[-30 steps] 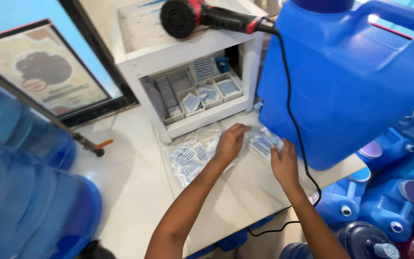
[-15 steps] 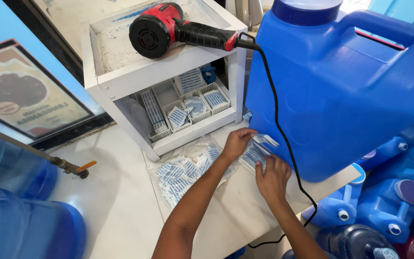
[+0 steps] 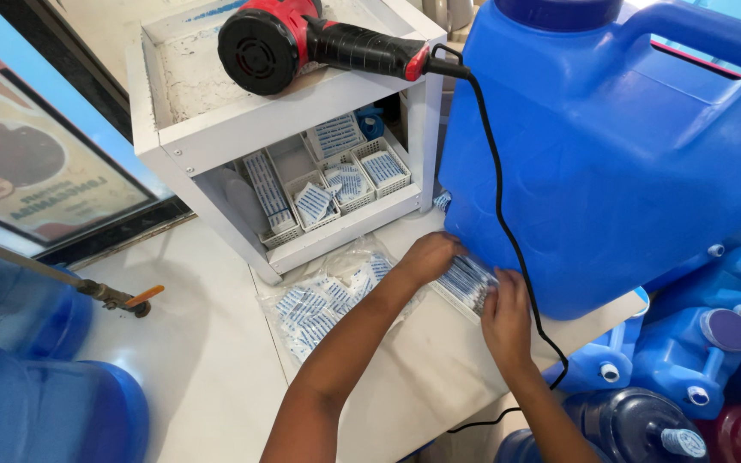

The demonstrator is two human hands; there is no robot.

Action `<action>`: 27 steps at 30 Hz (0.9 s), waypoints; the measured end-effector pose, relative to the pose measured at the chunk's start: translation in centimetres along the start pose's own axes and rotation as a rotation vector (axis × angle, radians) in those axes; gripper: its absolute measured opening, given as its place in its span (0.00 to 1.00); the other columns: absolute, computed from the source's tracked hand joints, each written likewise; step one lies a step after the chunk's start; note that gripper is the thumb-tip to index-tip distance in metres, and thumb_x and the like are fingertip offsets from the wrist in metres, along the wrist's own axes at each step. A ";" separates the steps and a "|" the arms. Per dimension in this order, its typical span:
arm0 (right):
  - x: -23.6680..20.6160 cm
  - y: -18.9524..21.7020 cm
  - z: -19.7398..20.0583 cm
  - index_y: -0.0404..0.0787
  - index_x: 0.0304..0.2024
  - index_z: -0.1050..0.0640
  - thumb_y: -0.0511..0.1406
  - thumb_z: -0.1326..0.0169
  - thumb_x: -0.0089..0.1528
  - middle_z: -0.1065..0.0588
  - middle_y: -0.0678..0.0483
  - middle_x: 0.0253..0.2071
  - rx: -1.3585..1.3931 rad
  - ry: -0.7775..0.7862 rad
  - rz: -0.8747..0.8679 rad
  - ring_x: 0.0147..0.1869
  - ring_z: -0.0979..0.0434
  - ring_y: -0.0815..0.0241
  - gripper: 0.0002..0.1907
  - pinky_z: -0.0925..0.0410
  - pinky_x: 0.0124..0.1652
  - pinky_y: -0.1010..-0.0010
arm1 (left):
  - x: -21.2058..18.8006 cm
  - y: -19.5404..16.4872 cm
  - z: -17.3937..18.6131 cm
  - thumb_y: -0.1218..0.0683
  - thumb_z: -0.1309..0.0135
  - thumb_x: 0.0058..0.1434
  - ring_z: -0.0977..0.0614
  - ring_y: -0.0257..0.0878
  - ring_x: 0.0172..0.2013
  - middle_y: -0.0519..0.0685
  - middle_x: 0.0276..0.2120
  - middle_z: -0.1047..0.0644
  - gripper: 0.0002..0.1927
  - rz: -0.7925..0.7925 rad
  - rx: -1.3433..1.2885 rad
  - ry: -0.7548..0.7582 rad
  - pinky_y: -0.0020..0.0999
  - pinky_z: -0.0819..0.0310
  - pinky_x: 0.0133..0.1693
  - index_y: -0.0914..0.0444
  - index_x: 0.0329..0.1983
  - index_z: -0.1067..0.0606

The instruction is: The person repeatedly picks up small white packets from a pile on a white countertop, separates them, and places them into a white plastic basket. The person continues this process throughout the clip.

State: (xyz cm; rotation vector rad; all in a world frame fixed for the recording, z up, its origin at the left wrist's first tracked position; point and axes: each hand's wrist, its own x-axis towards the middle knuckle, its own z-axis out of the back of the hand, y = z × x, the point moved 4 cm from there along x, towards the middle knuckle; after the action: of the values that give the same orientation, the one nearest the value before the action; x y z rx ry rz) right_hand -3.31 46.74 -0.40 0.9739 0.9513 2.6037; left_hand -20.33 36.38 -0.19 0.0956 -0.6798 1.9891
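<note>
Beside the blue jug (image 3: 628,154), both hands on white-blue label stack (image 3: 466,281).

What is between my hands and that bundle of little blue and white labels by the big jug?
Nothing visible. The left hand and the right hand both already touch the bundle of labels, one at each end. The black cord hangs close beside it against the blue jug, but does not separate hands from bundle.
</note>
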 end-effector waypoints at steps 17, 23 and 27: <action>2.1 0.3 -2.0 0.33 0.55 0.21 0.22 0.45 0.51 0.24 0.45 0.52 -0.187 0.194 0.117 0.56 0.26 0.45 0.27 0.31 0.54 0.60 | -1.5 -2.1 2.9 0.66 0.49 0.46 0.23 0.55 0.52 0.55 0.48 0.22 0.25 -0.032 0.121 0.049 0.48 0.31 0.50 0.58 0.47 0.17; 1.8 3.3 -2.3 0.31 0.54 0.22 0.21 0.51 0.57 0.25 0.43 0.55 0.043 0.085 0.230 0.58 0.27 0.43 0.22 0.33 0.57 0.58 | -7.4 2.7 7.4 0.68 0.53 0.54 0.20 0.57 0.47 0.60 0.46 0.20 0.22 0.202 -0.024 -0.272 0.46 0.26 0.52 0.63 0.49 0.19; -0.1 5.8 -8.4 0.36 0.52 0.22 0.26 0.51 0.59 0.23 0.44 0.52 0.173 0.520 0.015 0.53 0.23 0.46 0.18 0.30 0.53 0.60 | -14.7 9.3 7.2 0.62 0.47 0.56 0.17 0.56 0.46 0.61 0.41 0.18 0.09 0.648 0.152 0.049 0.47 0.24 0.50 0.63 0.37 0.18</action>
State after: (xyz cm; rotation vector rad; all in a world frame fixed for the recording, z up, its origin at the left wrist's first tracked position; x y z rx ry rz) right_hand -8.47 37.97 -1.60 0.3251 1.3013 2.8837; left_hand -22.19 17.92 -3.12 -0.0966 -0.5678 2.6547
